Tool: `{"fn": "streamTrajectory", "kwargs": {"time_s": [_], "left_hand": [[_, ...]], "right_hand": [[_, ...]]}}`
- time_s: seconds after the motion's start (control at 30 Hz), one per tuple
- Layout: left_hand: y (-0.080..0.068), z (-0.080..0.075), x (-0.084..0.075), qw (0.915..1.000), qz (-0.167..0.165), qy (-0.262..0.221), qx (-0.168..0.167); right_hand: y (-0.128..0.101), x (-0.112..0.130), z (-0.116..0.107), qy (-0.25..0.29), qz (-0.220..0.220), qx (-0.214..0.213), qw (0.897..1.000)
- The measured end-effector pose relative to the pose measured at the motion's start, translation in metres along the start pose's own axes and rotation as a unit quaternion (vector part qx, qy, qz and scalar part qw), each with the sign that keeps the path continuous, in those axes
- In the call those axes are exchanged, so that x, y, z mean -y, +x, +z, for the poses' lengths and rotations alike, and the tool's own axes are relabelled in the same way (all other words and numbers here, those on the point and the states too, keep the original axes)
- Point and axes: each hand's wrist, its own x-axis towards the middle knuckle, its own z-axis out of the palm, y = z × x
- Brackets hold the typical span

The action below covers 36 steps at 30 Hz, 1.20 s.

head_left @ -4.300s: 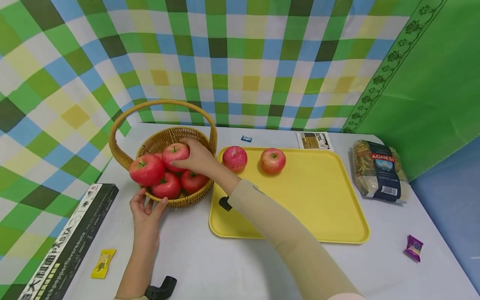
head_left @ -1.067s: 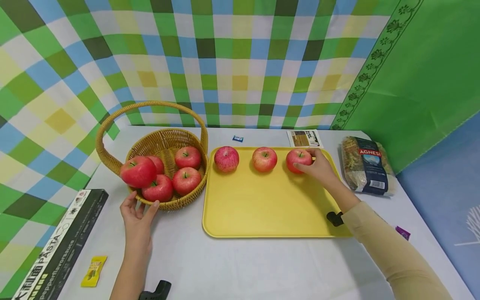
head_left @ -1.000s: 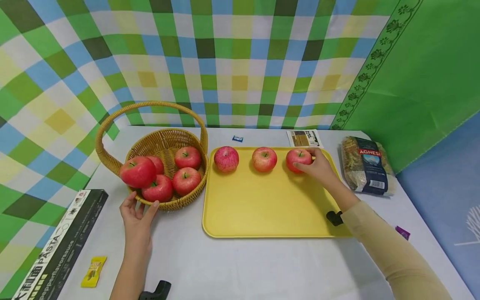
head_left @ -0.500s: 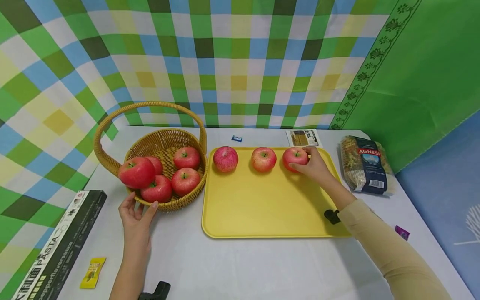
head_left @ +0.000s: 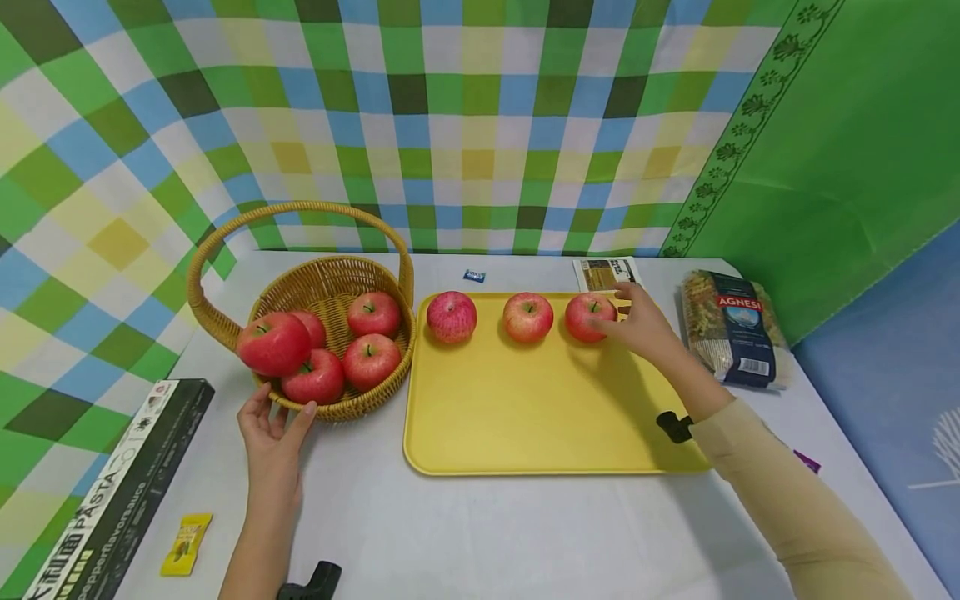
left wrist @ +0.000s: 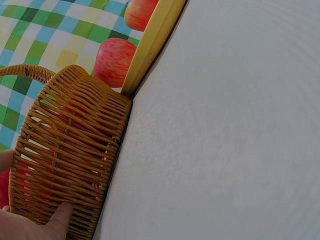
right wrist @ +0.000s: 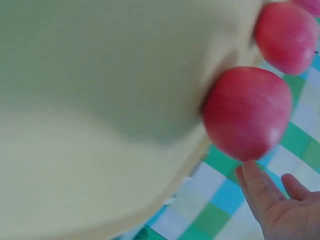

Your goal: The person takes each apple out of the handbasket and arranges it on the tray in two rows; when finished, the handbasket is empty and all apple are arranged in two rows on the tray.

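A wicker basket point(head_left: 352, 407) with several red apples point(head_left: 275, 343) stands at the left of the table. My left hand point(head_left: 273, 427) rests against its front wall, thumb and fingers spread on the wicker point(left wrist: 70, 160). To its right lies a yellow tray point(head_left: 525, 400) with three apples in a row along its far edge. My right hand point(head_left: 639, 327) is beside the rightmost apple point(head_left: 589, 317), with fingers straight. In the right wrist view a fingertip point(right wrist: 255, 182) just touches that apple point(right wrist: 247, 112).
A bag of pasta point(head_left: 738, 329) lies right of the tray, a leaflet point(head_left: 606, 273) and a small blue wrapper point(head_left: 473, 276) behind it. A black pasta box point(head_left: 112, 492) and a yellow sachet point(head_left: 186, 543) lie front left, a purple sweet point(head_left: 806, 461) front right.
My right hand carried an apple from the basket to the tray's far right, set it down, and has now let go with fingers opened. The left hand has stayed on the basket.
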Motion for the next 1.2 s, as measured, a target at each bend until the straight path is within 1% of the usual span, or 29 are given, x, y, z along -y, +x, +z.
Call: {"fn": "streamTrajectory", "kwargs": {"time_s": [0.1,0.27,0.37,0.47,0.57,0.73,0.9,1.07,1.2], "left_hand": [[0.000,0.000,0.000,1.0000,0.000,-0.003,0.001],[0.000,0.001,-0.001,1.0000,0.002,-0.009,0.001],[0.000,0.001,-0.001,1.0000,0.002,-0.009,0.000],[0.000,0.001,-0.001,1.0000,0.003,-0.008,0.000],[0.000,0.001,0.000,1.0000,0.002,-0.005,-0.001],[0.001,0.001,0.000,1.0000,0.005,-0.003,-0.002],[0.001,0.001,-0.001,0.9999,0.013,-0.005,-0.001],[0.002,0.001,0.000,0.9998,0.017,-0.014,0.001],[0.001,0.001,0.000,0.9998,0.012,-0.015,0.001]], "right_hand": [[-0.005,0.009,-0.005,0.002,-0.010,-0.001,1.000],[-0.013,0.027,-0.011,0.022,-0.036,-0.007,0.999],[-0.018,0.041,-0.010,0.040,-0.049,-0.007,0.998],[-0.021,0.055,-0.004,0.065,-0.059,-0.003,0.996],[-0.022,0.067,0.006,0.080,-0.075,0.003,0.994],[-0.023,0.086,0.022,0.083,-0.111,0.012,0.990],[-0.022,0.106,0.042,0.102,-0.132,0.042,0.985],[-0.018,0.128,0.069,0.126,-0.150,0.075,0.978],[-0.018,0.146,0.094,0.119,-0.176,0.098,0.972]]}}
